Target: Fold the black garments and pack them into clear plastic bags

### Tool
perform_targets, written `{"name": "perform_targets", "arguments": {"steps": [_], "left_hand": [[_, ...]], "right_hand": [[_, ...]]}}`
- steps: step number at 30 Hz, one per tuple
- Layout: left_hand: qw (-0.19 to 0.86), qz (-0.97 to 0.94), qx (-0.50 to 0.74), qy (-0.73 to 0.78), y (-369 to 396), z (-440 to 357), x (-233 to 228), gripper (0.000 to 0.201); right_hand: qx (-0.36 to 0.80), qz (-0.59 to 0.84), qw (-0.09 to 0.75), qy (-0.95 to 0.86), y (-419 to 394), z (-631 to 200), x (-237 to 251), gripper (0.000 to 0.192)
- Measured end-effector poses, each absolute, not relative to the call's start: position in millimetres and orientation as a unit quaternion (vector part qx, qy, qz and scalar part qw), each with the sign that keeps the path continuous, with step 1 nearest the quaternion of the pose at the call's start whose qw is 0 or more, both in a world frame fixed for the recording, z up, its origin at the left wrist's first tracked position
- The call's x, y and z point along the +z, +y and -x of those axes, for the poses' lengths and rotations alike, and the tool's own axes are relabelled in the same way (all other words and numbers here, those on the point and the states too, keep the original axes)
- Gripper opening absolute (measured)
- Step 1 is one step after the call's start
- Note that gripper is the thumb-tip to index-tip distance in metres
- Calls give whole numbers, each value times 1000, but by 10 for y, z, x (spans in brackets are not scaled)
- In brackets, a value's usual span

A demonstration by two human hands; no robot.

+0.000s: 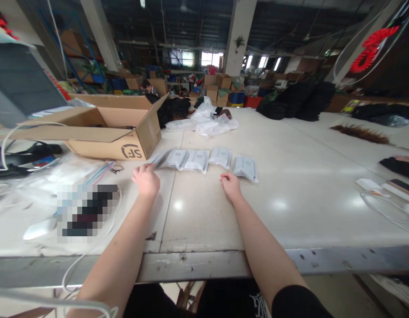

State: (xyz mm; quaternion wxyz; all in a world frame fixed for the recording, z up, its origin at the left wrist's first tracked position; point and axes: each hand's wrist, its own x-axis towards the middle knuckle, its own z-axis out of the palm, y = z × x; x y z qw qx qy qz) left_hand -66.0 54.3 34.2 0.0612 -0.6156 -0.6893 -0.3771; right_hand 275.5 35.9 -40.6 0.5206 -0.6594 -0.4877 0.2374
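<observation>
Several flat grey plastic packets lie in a row on the white table (290,176). My left hand (145,179) pinches the edge of the leftmost packet (157,158), lifting it a little. My right hand (230,185) rests on the table with its fingers curled, just below and left of the rightmost packet (245,167), and holds nothing. Two more packets (197,160) overlap in the middle of the row, and another packet (220,156) lies beside them.
An open cardboard box (108,128) stands at the left. Clear bags and cables (41,172) lie beside it. Crumpled plastic bags (211,123) and black bundles (297,101) sit farther back. A white cable (386,207) lies at the right.
</observation>
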Motion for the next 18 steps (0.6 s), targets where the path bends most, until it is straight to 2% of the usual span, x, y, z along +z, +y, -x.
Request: {"name": "perform_targets", "arguments": {"steps": [3,6,10,13,18], "left_hand": [[115,634,-445,-622,274,770,656,29],[116,662,-527,-520,-86,734,727,27],[97,704,-569,-413,-409,417,450,19],[32,734,-553,-392,-420,117,232,16],[-15,786,-512,-346,-302,-135,112,11]], "right_hand": [[232,664,510,-495,327,-2726,-356,25],[212,660,504,-515,296,-2689,-317,21],[186,616,529,-553,230,-2586,-236,21],[121,537,557,-621,114,-2430,-113,24],[13,408,502,-763,-143,-2059,84,26]]}}
